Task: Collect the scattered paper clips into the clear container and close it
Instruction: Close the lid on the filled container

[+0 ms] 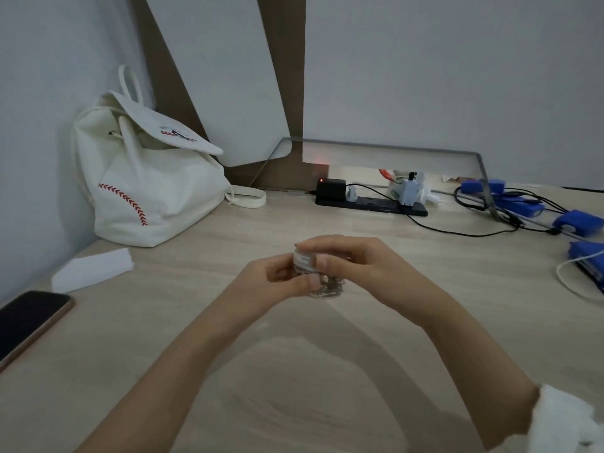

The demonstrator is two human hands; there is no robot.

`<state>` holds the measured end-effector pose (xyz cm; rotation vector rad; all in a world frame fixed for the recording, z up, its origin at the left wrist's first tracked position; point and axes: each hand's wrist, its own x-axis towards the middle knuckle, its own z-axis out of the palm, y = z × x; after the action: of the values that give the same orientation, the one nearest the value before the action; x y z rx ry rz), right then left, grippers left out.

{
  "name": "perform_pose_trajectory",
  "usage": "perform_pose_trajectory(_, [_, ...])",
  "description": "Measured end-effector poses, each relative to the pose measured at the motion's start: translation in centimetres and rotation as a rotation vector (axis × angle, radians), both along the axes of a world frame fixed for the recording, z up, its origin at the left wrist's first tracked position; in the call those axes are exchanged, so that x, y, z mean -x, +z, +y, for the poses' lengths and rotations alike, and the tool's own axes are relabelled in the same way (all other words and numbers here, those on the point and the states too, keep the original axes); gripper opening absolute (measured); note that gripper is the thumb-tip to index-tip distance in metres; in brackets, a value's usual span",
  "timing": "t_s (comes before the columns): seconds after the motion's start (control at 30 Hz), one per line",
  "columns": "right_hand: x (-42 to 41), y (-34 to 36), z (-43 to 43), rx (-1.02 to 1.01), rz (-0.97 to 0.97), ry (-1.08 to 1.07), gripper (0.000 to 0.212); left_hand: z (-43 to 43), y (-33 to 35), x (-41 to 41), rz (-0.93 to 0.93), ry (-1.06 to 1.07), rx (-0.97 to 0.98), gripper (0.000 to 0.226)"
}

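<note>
A small clear container (327, 289) with metal paper clips inside stands on the light wooden desk (294, 371) at the middle. My left hand (277, 279) grips its side, thumb across the front. My right hand (353, 259) comes over from the right, fingers curled round the pale lid (304, 258) on top of the container. Both hands hide most of the container. No loose clips show on the desk.
A dark phone (29, 318) lies at the left edge, white paper (93, 269) beyond it, and a white backpack (147, 178) in the far left corner. A black power strip (369, 199) with plugs sits at the back. Blue devices (578, 222) and cables crowd the right.
</note>
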<state>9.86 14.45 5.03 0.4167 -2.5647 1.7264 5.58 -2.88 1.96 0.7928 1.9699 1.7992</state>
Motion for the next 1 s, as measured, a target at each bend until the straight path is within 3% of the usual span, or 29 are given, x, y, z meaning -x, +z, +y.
perform_pose_trajectory(0.17, [2.9,-0.4,-0.7,0.047,0.087,-0.088,0.023,1.1,-0.1,2.6,0.103,0.112,-0.066,0.029])
perform_pose_trajectory(0.43, [10.2,-1.7,-0.6,0.039,0.086,-0.133,0.023,2.3,-2.1,9.6,0.099,0.175,-0.113,0.023])
perform_pose_trajectory(0.6, [16.3,-5.9,0.1,-0.178,0.055,-0.229,0.038,3.2,-5.6,14.9,0.131,0.308,0.018,0.046])
perform_pose_trajectory(0.8, [23.7,-9.5,-0.1,-0.321,0.162,-0.357,0.040,3.5,-8.2,20.7,0.141,0.375,0.153,0.068])
perform_pose_trajectory(1.0, [30.9,-10.7,0.1,-0.377,0.207,-0.510,0.044,2.5,-8.0,23.1,-0.122,0.668,-0.221,0.023])
